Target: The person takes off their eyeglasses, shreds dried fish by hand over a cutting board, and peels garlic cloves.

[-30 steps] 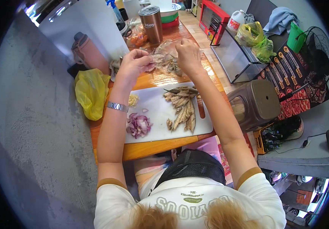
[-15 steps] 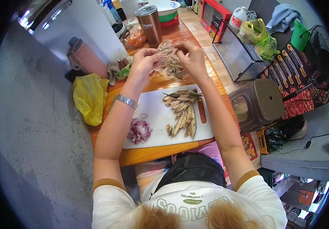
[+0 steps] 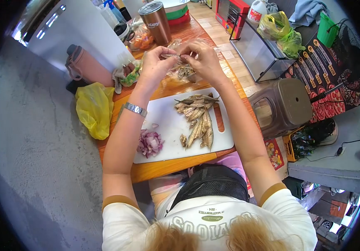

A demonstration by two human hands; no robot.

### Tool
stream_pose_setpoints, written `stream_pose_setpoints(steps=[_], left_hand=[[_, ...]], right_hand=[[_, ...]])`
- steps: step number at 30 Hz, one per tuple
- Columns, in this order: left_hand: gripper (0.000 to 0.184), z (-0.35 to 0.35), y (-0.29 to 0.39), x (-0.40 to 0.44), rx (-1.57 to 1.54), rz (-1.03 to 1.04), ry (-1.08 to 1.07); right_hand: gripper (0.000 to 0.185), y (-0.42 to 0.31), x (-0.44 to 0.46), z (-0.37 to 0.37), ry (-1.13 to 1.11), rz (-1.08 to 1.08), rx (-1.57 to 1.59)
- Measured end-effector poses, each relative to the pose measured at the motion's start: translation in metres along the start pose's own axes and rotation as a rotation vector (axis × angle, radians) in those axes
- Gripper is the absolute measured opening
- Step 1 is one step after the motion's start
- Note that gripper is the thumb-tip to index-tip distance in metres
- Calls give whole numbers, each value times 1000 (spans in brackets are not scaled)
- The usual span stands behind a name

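Orange-brown wood shines across the table [image 3: 159, 172] in front of me, a white cutting board [image 3: 167, 125] lying near its edge. Beyond the board, my left hand [image 3: 159, 62] and right hand [image 3: 201, 62] are close together above a clear bag [image 3: 187, 76]. Thumb and fingers of each are drawn into a pinch, with seemingly one thin piece [image 3: 172, 56] of dried fish caught between them.

For fine handling like this, I'd keep both pinches near each other, use small, gentle pulls so brittle flesh doesn't snap wildly, and stay low over the bag so crumbs drop there. The dried fish [image 3: 198, 121] heaped on the board's right half sits well apart from the chopped onion [image 3: 150, 143], and is best kept so.

My fingers cover most of the piece, so I can't make out its shape or exactly where each fingertip grips. Glare and creases blur what the bag holds, and my left forearm hides the board's left end.
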State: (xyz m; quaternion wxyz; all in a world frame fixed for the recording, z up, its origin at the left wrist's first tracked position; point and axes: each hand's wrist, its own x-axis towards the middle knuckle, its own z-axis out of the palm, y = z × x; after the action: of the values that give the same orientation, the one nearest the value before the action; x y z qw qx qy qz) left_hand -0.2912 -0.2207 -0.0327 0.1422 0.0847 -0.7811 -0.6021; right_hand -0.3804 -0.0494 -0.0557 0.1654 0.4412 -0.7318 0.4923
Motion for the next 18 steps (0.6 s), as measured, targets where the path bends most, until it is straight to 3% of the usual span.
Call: stream_pose_setpoints(steps=[4, 10, 14, 18], left_hand=[[20, -3, -5, 6, 49, 26, -14], [18, -10, -1, 4, -120, -51, -19], [17, -17, 1, -6, -224, -81, 31], [17, -16, 2, -18, -330, -68, 131]], right_hand=[[11, 2, 0, 3, 29, -90, -91], [13, 7, -7, 4, 60, -132, -194], [16, 4, -9, 1, 58, -47, -208], [17, -12, -10, 4, -6, 156, 33]])
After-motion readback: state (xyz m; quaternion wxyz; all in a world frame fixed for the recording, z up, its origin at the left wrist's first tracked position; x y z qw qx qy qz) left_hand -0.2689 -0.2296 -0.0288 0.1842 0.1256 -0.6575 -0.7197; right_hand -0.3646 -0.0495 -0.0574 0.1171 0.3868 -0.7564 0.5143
